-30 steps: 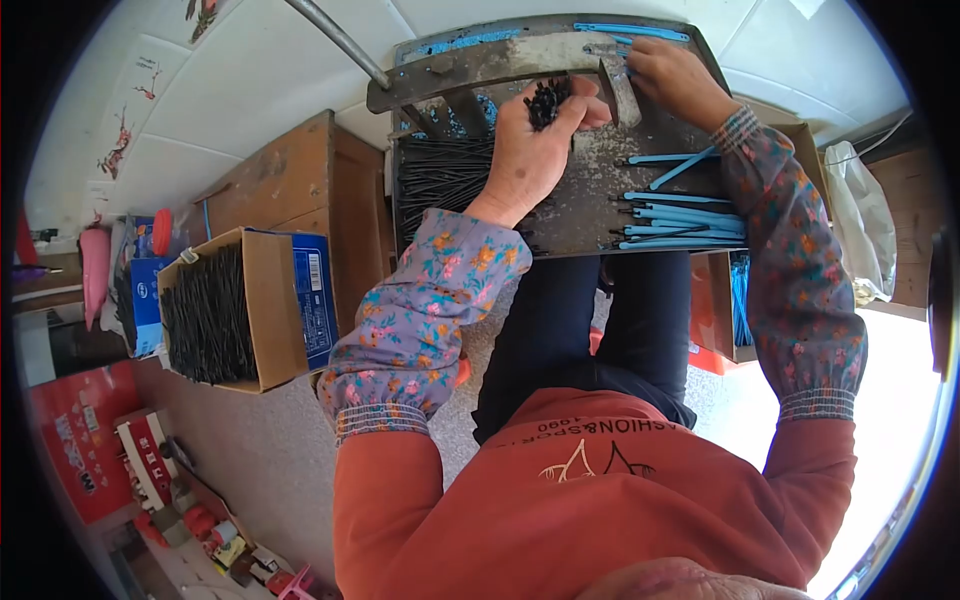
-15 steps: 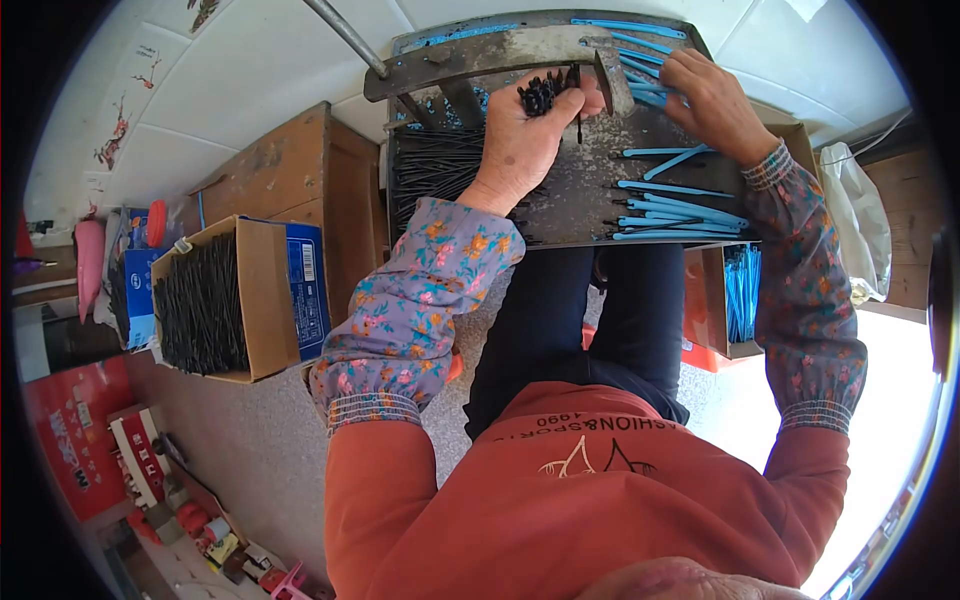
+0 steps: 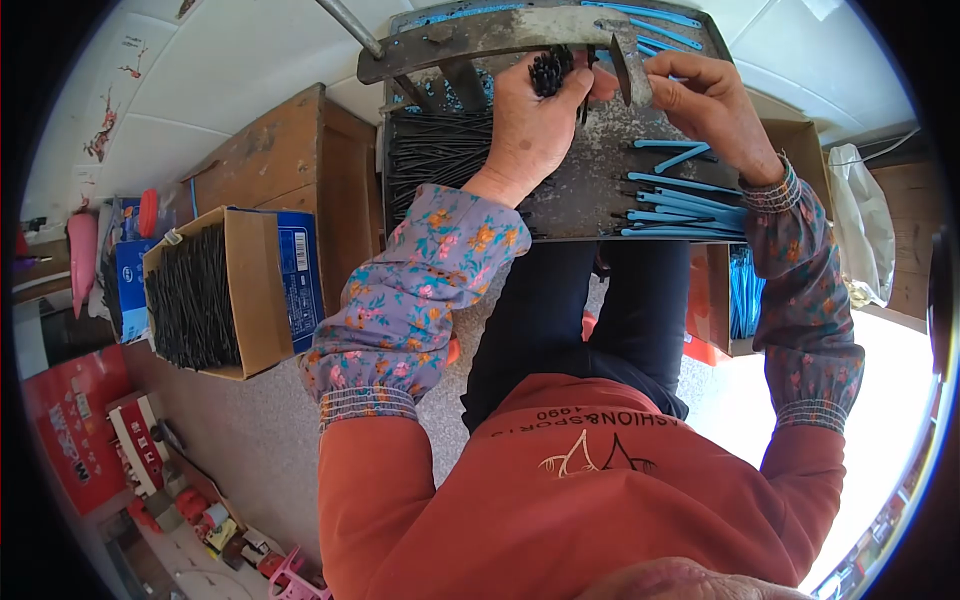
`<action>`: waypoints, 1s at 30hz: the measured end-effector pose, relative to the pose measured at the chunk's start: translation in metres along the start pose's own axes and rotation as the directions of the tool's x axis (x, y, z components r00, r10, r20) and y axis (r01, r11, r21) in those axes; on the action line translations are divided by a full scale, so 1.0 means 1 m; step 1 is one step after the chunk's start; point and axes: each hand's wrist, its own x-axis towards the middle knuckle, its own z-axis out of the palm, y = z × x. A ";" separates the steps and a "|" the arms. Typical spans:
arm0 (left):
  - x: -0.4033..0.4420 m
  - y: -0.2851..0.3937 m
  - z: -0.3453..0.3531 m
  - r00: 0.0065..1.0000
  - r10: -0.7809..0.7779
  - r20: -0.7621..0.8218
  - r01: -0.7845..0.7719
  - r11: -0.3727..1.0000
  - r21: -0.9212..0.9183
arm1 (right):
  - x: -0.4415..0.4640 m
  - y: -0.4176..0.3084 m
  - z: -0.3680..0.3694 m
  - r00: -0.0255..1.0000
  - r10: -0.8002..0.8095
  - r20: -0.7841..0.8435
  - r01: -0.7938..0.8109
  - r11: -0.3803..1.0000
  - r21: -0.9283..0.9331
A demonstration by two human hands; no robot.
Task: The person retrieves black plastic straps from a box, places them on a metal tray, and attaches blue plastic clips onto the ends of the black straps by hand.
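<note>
The left hand keeps its fingers closed around black sticks, above the worktop. The right hand has its fingers pinched narrow, above the worktop's blue strips; whether they grip something, I cannot tell.

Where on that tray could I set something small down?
The middle of the tray, between the black rods and blue strips. Crowded: both sides, and by the metal bar, where the left hand and right hand are.
</note>
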 end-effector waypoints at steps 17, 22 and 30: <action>-0.001 0.003 0.004 0.998 -0.048 0.042 0.042 0.990 0.132 | 0.004 0.037 -0.030 0.882 -0.393 0.260 0.444 0.508 -0.738; -0.002 0.002 -0.005 0.995 -0.095 0.005 0.095 0.990 -0.101 | 0.011 0.037 -0.014 0.830 -0.522 0.196 0.423 0.361 -0.831; 0.001 -0.001 0.001 1.000 -0.016 0.011 0.016 1.000 -0.015 | -0.003 -0.012 0.010 0.996 0.030 -0.080 -0.031 1.000 -0.002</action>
